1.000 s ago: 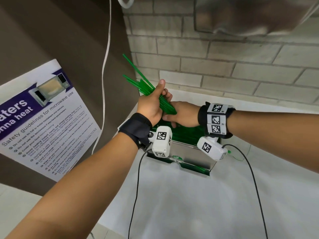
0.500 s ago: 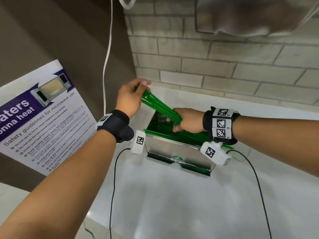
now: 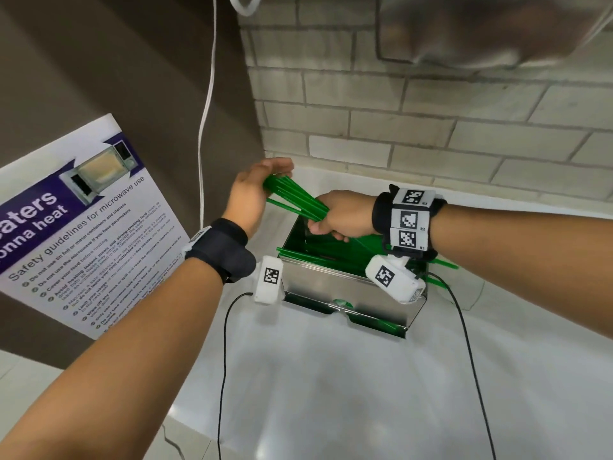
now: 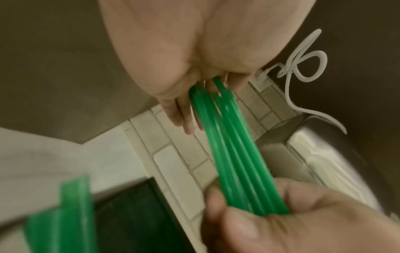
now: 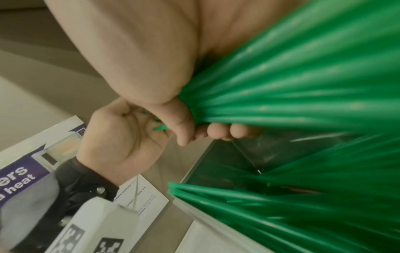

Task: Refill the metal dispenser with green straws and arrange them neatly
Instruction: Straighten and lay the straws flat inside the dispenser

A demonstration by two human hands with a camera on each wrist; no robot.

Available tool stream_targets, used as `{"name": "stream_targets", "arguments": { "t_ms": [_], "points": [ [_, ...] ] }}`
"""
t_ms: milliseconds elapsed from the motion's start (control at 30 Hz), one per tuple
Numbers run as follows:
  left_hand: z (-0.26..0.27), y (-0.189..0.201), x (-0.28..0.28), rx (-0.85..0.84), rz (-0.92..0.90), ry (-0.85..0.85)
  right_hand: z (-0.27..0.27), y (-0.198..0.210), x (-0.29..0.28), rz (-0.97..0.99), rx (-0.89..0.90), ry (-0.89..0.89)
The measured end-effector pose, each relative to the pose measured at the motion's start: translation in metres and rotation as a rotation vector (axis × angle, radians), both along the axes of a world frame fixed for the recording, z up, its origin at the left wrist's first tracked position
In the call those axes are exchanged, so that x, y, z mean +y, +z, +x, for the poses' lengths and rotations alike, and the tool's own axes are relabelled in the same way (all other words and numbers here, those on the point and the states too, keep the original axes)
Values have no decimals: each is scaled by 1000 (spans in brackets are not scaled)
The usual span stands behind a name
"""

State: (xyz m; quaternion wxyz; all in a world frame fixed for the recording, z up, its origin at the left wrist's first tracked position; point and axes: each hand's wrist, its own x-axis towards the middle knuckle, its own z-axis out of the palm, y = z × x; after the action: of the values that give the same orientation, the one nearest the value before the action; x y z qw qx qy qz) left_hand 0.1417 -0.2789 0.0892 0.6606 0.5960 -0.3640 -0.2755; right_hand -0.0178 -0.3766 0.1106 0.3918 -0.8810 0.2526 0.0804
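My right hand (image 3: 338, 214) grips a bundle of green straws (image 3: 295, 200) around its middle, just above the open top of the metal dispenser (image 3: 331, 287). The bundle slants up to the left. My left hand (image 3: 255, 190) is at its upper end, fingers straight, palm against the straw tips. In the left wrist view the bundle (image 4: 233, 154) runs from my left palm (image 4: 184, 51) down into my right hand (image 4: 303, 231). In the right wrist view the straws (image 5: 292, 85) fan out of my fist. More green straws (image 3: 308, 257) lie across the dispenser's opening, some sticking out on the right.
The dispenser stands on a white counter (image 3: 331, 393) against a brick wall (image 3: 431, 127). A microwave safety poster (image 3: 76, 227) leans at the left, and a white cable (image 3: 207, 104) hangs beside it. Black wrist-camera cables (image 3: 225, 360) trail over the counter. A metal fixture (image 3: 481, 28) hangs overhead.
My left hand let go of the bundle's middle and slid out to its upper end. The bundle tipped from steeply upright to a lower slant over the dispenser.
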Motion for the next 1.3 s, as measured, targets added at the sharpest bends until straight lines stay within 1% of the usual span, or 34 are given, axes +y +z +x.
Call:
{"name": "stream_targets", "arguments": {
  "t_ms": [100, 200, 233, 300, 367, 433, 467, 533, 633, 700, 767, 833, 900, 933, 1000, 1067, 1133, 1167, 1233, 1267, 1300],
  "points": [
    [-10, 4, -4, 48, -24, -32, 11, -4, 7, 75, 2, 1],
    [-4, 3, -2, 73, -7, -36, 16, -1, 6, 168, 24, -3],
    [-3, 2, 0, 110, -5, -22, 17, 3, 4, 181, 19, -4],
    [-2, 0, 4, 255, -7, 42, 20, 11, 1, 180, -22, -5],
    [-6, -6, 9, 464, -2, 105, 24, 20, 1, 155, -112, 1],
    [-14, -15, 13, 661, 4, 129, 30, 31, 4, 128, -241, -10],
    [-21, -19, 14, 706, 29, 122, 32, 37, 5, 135, -321, -25],
    [-37, -22, 11, 723, 73, 88, 36, 49, 10, 171, -495, -43],
    [-61, -19, 4, 786, 78, 57, 40, 67, 18, 239, -723, -39],
    [-67, -23, -1, 878, 48, 55, 39, 77, 23, 287, -884, -7],
    [-69, -29, -4, 979, 60, 14, 37, 85, 25, 352, -1006, 22],
    [-70, -32, -3, 1061, 84, -23, 35, 88, 24, 402, -1076, 18],
    [-72, -31, -2, 1129, 42, -41, 33, 83, 21, 416, -1097, -18],
    [-73, -30, -1, 1157, -7, -39, 33, 76, 21, 407, -1080, -43],
    [-75, -23, 1, 1185, -86, -67, 32, 54, 22, 374, -988, -91],
    [-77, -11, 1, 1162, -112, -74, 29, 32, 25, 361, -877, -130],
    [-76, -5, 1, 1045, -81, -47, 28, 22, 24, 388, -841, -180],
    [-72, -5, 2, 916, -56, -28, 27, 21, 22, 410, -848, -212],
    [-60, -3, 8, 578, 39, 5, 22, 22, 16, 433, -851, -255],
    [-51, -1, 12, 416, 91, 30, 17, 19, 12, 427, -808, -253],
    [-41, 0, 16, 292, 129, 55, 11, 12, 8, 416, -722, -233]
  ]
}}
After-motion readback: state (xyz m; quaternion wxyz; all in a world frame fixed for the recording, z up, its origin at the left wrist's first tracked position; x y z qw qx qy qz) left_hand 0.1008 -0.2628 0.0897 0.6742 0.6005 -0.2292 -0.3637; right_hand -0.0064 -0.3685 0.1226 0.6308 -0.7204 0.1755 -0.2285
